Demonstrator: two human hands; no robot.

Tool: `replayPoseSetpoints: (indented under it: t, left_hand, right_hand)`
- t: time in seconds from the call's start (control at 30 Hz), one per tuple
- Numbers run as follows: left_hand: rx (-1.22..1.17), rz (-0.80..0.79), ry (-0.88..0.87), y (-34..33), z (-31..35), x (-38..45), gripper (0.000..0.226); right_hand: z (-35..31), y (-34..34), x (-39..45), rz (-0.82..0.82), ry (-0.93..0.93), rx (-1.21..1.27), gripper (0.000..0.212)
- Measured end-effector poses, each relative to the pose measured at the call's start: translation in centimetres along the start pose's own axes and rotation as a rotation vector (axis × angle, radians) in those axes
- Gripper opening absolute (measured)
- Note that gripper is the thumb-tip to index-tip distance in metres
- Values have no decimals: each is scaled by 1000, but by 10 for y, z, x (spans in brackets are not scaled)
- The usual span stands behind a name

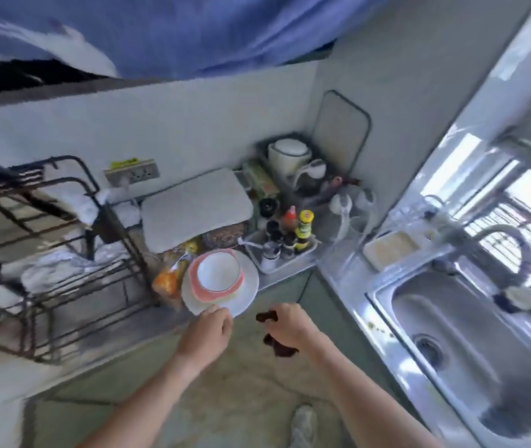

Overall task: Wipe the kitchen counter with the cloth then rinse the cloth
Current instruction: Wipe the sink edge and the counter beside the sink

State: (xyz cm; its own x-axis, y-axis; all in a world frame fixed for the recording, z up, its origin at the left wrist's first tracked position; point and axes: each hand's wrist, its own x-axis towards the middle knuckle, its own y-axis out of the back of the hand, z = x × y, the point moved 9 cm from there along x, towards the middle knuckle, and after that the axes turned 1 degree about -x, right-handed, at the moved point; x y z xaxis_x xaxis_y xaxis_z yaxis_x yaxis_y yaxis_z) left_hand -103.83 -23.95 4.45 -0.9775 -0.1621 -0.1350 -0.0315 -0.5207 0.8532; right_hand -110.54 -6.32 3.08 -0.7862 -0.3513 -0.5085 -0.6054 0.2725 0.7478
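The kitchen counter (147, 321) is grey and bends round a corner. A dark wire dish rack (47, 253) sits on its left part. Just beside the rack stands a stack of dishes: a white plate (244, 286), a pink plate (217, 294) on it, and a white bowl (218, 270) on top. The stack pokes out over the front edge. Behind it lie an orange bag (165, 281) and a white board (196, 208) resting on other things. A small tray of bottles (285, 244) stands near the corner. To the right, a shiny metal sink (471, 344) is set into the counter.
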Motion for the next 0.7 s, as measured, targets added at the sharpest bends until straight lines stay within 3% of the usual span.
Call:
replayPoseSetpoints:
  t: [0.17,0.23,0.3,0.4,0.57,0.7]
  left_hand:
    - [38,-140,-168,-66,111,45,21]
    - [38,-209,-188,-100,143,59,20]
    - [50,-275,-191,-137,168,71,21]
    - [38,-321,-220,-180,205,91,31]
    - [156,-346,-228,-247,227,136,61]
    - [233,-259,-209,-273,220,168,64]
  right_hand:
    - [125,56,-26,217,-194,143,44]
    - [157,75,-38,302,-236,170,38]
    - [186,86,-37,390,-248,163,29]
    - [221,92,-13,531,-204,135,34]
    - [274,43,59,370,-234,-54,68]
    - [283,22,82,505,-107,-96,65]
